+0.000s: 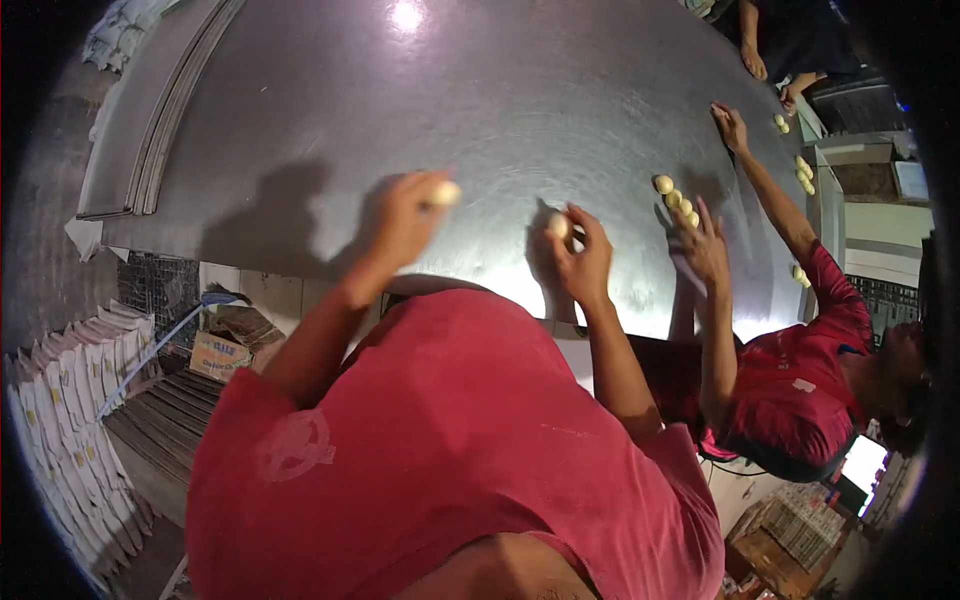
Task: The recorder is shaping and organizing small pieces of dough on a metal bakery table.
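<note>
My left hand (406, 218), blurred by motion, is at the middle of the steel table (300, 90) with its fingers curled round a pale dough ball (443, 194). To the right, my right hand (581, 256) has its thumb and fingers around another pale dough ball (559, 227), near the table's front edge. Farther right, a short row of similar balls (674, 197) lies by the hand (706, 246) of a co-worker in red. Both my hands cast shadows on the metal.
The co-worker (790, 390) stands close on my right, another arm reaching over the table. Another person (800, 40) is at the far right corner. More balls (805, 174) sit along the right edge. Stacked metal sheets (150, 120) lie at the left; piled sacks (70, 430) stand below.
</note>
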